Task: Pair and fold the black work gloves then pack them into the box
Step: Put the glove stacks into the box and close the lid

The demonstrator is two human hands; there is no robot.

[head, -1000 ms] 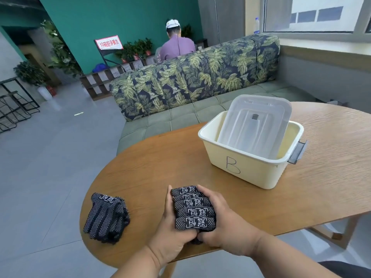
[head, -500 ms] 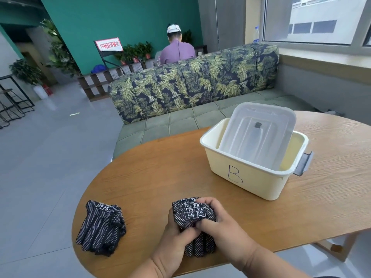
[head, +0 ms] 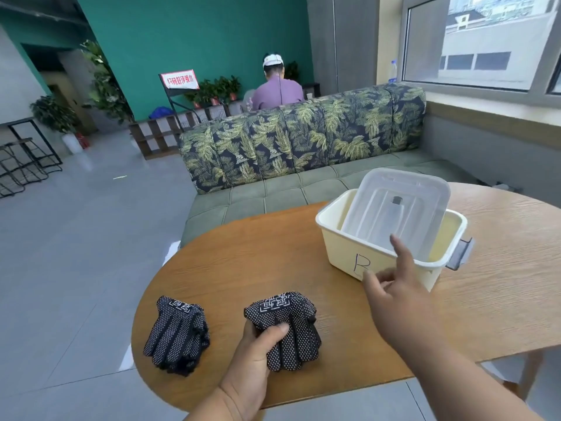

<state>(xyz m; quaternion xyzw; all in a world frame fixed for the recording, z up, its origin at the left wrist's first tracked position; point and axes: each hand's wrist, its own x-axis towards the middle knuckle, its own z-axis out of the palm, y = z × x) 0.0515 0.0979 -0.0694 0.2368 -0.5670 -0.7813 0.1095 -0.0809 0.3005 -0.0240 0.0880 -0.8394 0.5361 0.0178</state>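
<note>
Head view, tabletop (head: 273, 262) as the clock face. At 6 o'clock: left hand (head: 258, 357), fingers and thumb curled round a folded bundle (head: 283, 326) of black dotted gloves, cuffs with white print pointing toward 12, bundle resting on the wood. At 8 o'clock, just beside the bundle but apart from it: a second pile (head: 177, 334) of the same gloves, lying flat, untouched, cuffs likewise toward 12. At 3 o'clock from the bundle: right hand (head: 397, 287), lifted above the tabletop, holding nothing, fingers loosely spread, index finger stretched out toward 1 o'clock and overlapping the near rim of the box (head: 343, 253). Impossible to tell whether fingertip and rim touch. At 1 o'clock: the box itself, cream plastic, a handwritten letter on its near wall partly hidden by the right hand, a grey latch (head: 461, 253) on its right end. Inside it, tilted and leaning against the far side: a clear lid (head: 397, 208), upper edge sticking out above the rim. No gloves visible in the box. Beyond the tabletop at 12 o'clock: a sofa (head: 303, 141) with a leaf-print back, and past that a seated person (head: 277, 92), back turned.
</note>
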